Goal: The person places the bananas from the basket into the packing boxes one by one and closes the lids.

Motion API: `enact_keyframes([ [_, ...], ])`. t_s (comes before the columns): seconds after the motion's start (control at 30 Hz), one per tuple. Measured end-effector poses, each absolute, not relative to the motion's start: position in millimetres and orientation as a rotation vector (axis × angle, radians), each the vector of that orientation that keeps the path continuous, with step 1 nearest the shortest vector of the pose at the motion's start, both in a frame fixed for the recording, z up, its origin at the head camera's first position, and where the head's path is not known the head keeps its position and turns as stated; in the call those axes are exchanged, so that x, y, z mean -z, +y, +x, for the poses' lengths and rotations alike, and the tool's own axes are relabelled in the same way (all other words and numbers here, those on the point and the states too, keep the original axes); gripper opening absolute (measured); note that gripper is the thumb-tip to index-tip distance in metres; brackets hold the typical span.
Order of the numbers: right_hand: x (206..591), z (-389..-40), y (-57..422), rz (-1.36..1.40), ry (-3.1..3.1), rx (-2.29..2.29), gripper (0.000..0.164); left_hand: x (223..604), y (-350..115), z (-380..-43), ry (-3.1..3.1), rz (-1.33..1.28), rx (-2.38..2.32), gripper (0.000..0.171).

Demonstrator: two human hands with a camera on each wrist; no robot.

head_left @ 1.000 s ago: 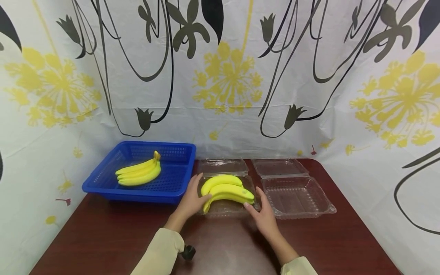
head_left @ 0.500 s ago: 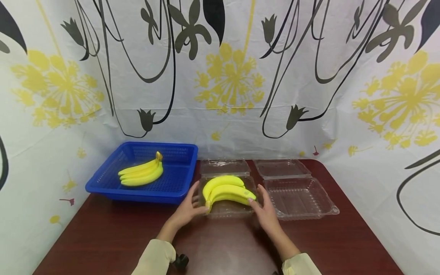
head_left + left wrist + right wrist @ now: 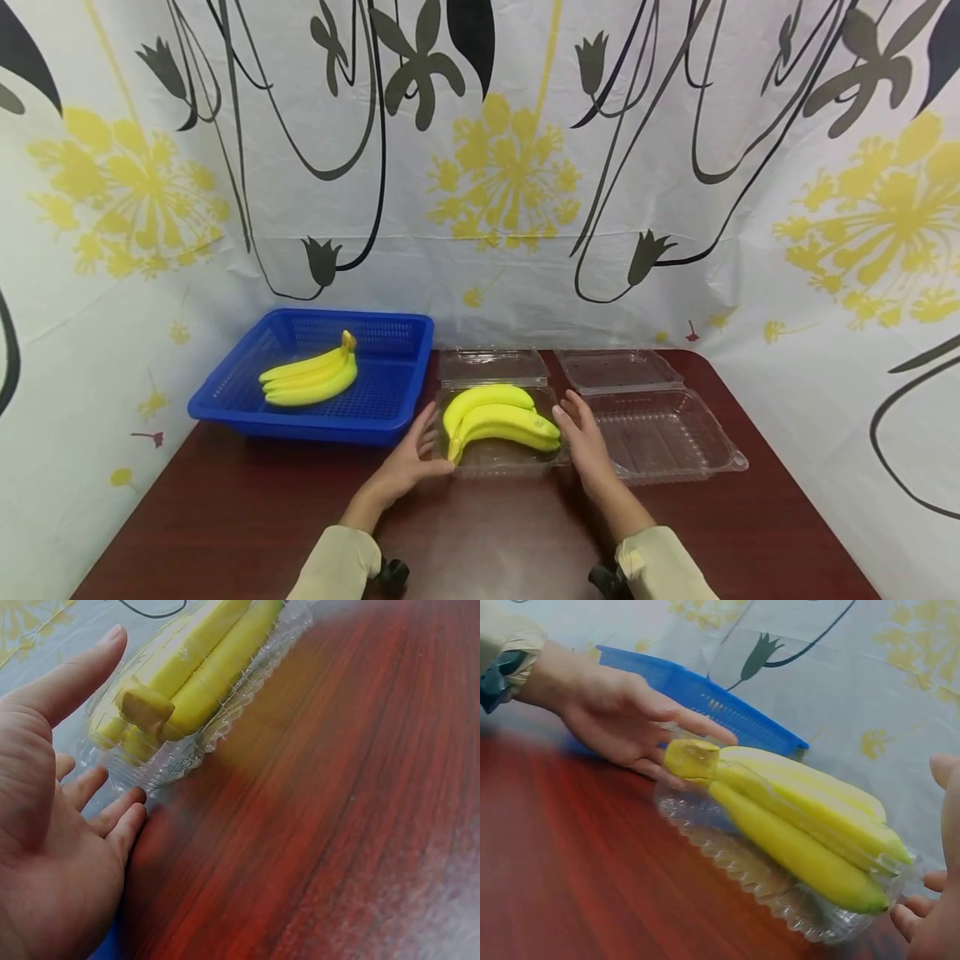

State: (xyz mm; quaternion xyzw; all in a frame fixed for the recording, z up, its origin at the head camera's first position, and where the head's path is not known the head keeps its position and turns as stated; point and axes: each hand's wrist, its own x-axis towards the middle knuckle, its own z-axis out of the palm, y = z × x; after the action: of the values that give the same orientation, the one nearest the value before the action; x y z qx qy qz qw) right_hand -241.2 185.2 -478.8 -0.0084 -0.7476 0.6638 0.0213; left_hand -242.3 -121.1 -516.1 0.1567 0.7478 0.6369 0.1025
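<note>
A bunch of yellow bananas (image 3: 495,425) lies in a clear plastic clamshell container (image 3: 517,469), whose lid (image 3: 491,365) is folded back behind it. The bunch's stem points toward my left hand (image 3: 408,465), which stands at the container's left side with thumb raised and fingers extended. In the left wrist view those fingertips (image 3: 135,796) come right up to the container's ribbed corner. At the opposite side is my right hand (image 3: 588,446), fingers loosely extended by the banana tips. In the right wrist view, only part of this hand (image 3: 937,900) shows at the edge.
On the left stands a blue plastic basket (image 3: 296,428) with another banana bunch (image 3: 311,382) in it. A second clear container (image 3: 675,473) lies opened on the right, beyond my right hand. The dark red table (image 3: 225,517) meets a patterned cloth (image 3: 480,292) behind.
Both hands have drawn off the bananas to the container's sides. The left hand moved down and left, and the right thumb has come off the banana tip. The bunch settled slightly lower.
</note>
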Motion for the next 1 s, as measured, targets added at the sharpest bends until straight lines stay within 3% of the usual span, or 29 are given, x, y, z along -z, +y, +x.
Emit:
enact_keyframes([
  [0.6, 463.5, -294.2, 192.1, -0.041, -2.218, -2.397, 0.073, 518.0, -123.6, -241.1, 2.161, 0.445, -1.892, 0.102],
  [1.0, 470.2, -299.1, 180.8, -0.126, -2.267, -2.198, 0.074, 518.3, -121.4, -241.8, 2.177, 0.451, -1.898, 0.102],
])
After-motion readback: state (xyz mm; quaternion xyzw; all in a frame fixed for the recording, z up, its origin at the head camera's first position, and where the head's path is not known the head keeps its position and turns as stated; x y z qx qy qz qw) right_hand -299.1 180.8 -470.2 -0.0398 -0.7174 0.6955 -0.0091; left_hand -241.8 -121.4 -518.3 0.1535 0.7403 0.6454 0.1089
